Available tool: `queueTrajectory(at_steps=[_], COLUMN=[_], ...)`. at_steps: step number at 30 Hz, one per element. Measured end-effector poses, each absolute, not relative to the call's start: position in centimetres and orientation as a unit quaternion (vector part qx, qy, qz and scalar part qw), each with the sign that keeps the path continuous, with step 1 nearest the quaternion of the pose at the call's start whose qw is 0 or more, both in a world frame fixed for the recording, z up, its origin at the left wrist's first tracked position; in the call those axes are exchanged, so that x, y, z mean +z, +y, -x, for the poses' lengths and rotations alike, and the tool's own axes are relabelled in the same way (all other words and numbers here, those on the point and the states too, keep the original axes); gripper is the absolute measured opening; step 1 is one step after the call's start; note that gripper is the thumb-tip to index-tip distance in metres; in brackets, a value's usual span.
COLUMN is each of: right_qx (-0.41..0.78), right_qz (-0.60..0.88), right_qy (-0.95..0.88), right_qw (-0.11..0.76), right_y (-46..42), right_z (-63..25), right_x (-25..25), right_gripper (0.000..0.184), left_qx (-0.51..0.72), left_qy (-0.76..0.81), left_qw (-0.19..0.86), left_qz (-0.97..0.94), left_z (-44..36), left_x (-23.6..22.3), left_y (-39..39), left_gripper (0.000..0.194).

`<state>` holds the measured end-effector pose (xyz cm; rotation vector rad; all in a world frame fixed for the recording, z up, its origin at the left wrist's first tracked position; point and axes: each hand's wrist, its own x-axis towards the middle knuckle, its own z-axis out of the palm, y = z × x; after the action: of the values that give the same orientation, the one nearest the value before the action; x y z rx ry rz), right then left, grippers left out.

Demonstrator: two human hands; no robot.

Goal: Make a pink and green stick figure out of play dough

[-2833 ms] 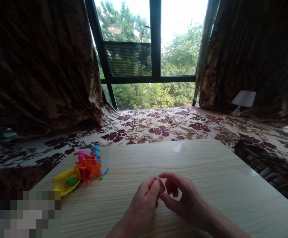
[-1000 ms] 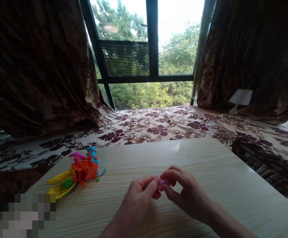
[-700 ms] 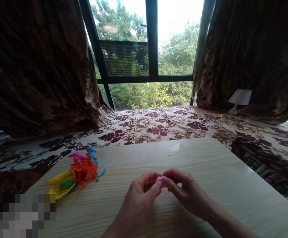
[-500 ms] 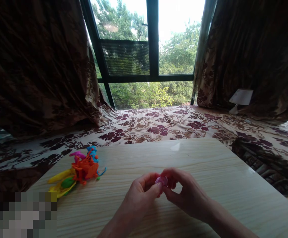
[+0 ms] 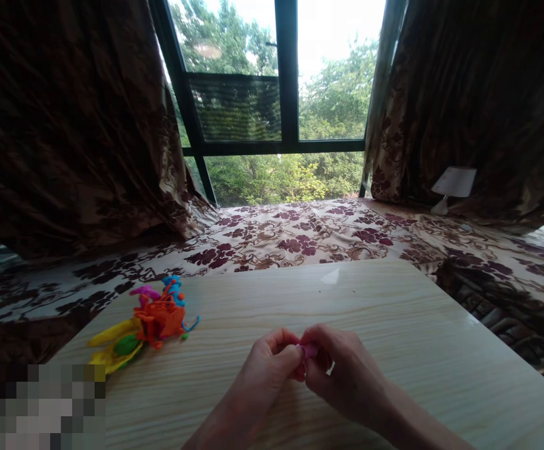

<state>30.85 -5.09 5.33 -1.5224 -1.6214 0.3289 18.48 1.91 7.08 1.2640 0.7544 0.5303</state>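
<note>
A small lump of pink modelling clay [image 5: 310, 351] is pinched between my two hands, above the front middle of the table. My left hand [image 5: 272, 362] holds its left side, thumb and fingers closed on it. From the right, my right hand [image 5: 341, 365] grips the same lump between thumb and bent fingers. Fingers cover much of the clay, so its full shape is hidden. To the left on the table lies a pile of modelling clay: orange pieces [image 5: 162, 319], a yellow piece [image 5: 112, 334] with a green lump [image 5: 126, 345], a blue piece [image 5: 172, 289] and a magenta piece [image 5: 145, 292].
The pale wood-grain table [image 5: 234, 300] spreads under my hands. Behind it is a flower-patterned cloth ledge [image 5: 295, 231] below the window, between dark curtains [image 5: 75, 125]. A white lamp [image 5: 454, 182] stands at the back right. Two tiny specks lie near the table's far edge.
My fingers have shifted around the pink clay, and my right hand has closed in tighter, its thumb nearer its fingers. The clay pile on the left has stayed put.
</note>
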Motion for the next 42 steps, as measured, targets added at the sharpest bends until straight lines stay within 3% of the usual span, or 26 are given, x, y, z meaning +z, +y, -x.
queueTrajectory(at_steps=[3,7,10,12,17,22,25,29,32,37,42], right_qx=[0.174,0.358,0.449,0.409,0.174,0.094,0.112,0.139,0.083,0.035,-0.004], right_qz=[0.617,0.558,0.515,0.528,0.566,0.605,0.603,0.6,0.64,0.693,0.719], right_qy=[-0.604,-0.494,-0.467,-0.521,-0.667,-0.697,-0.711,-0.668,-0.595,-0.555,-0.568], right_qw=[0.474,0.562,0.562,0.532,0.453,0.374,0.343,0.419,0.478,0.459,0.401], right_y=[-5.1,-4.8,-4.6,-4.6,-4.6,-4.7,-5.0,-3.6,-0.9,2.0,1.0], right_z=[-30.3,-29.8,-30.2,-30.7,-31.8,-32.4,-32.8,-32.6,-31.3,-28.0,-26.3], right_x=[5.3,5.6,5.9,6.0,5.8,5.4,5.7,6.6,6.3,4.4,3.5], right_gripper=[0.006,0.007,0.01,0.009,0.014,0.013,0.017,0.034,0.034,0.033,0.039], left_qx=[0.265,0.287,0.288,0.274,0.233,0.238,0.238,0.247,0.232,0.184,0.234], left_qy=[0.353,0.315,0.292,0.32,0.346,0.323,0.333,0.335,0.333,0.274,0.348], left_qw=[0.682,0.667,0.677,0.668,0.611,0.467,0.38,0.31,0.311,0.291,0.192], left_qz=[-0.583,-0.611,-0.612,-0.613,-0.673,-0.788,-0.83,-0.855,-0.86,-0.898,-0.887], left_z=[-18.5,-18.4,-18.3,-18.2,-17.8,-17.7,-17.8,-17.9,-17.6,-15.7,-14.4], left_x=[6.9,6.8,6.6,6.6,6.8,6.2,5.6,5.3,5.4,6.3,6.3], left_y=[1.7,1.7,2.1,2.3,2.8,3.0,3.1,2.9,2.7,3.9,7.1], left_gripper=[0.007,0.015,0.017,0.019,0.032,0.029,0.03,0.033,0.035,0.022,0.034])
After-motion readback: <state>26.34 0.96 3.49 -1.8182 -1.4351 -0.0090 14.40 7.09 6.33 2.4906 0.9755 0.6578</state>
